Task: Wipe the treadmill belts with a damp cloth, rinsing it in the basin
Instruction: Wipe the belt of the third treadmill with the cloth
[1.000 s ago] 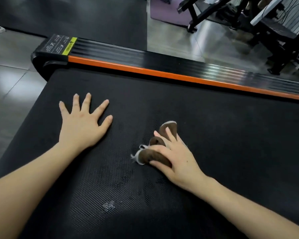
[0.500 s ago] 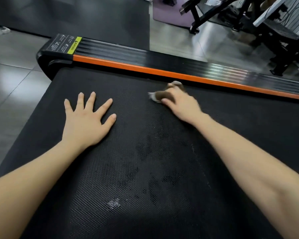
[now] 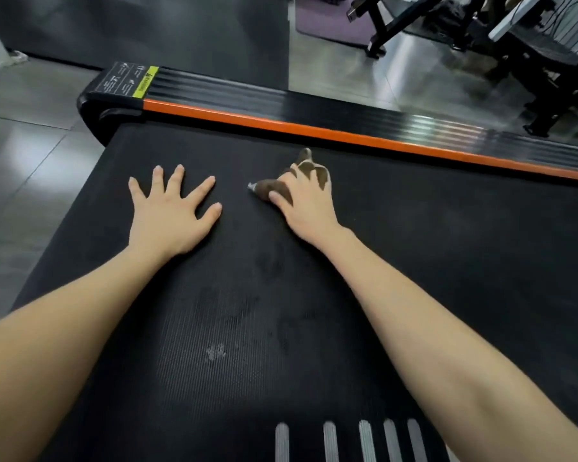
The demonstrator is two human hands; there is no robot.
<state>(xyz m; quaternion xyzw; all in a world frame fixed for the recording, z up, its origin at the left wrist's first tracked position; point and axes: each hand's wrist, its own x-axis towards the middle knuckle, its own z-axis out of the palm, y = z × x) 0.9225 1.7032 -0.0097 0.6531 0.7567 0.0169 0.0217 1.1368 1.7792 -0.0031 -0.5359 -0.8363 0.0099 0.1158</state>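
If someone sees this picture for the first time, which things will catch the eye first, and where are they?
First, two bare forearms reach over the black treadmill belt: the left hand lies flat with spread fingers, and beside it the right hand grips a bunched brown cloth against the belt. Next comes the bright orange stripe along the belt's far edge, ending near a yellow warning label.
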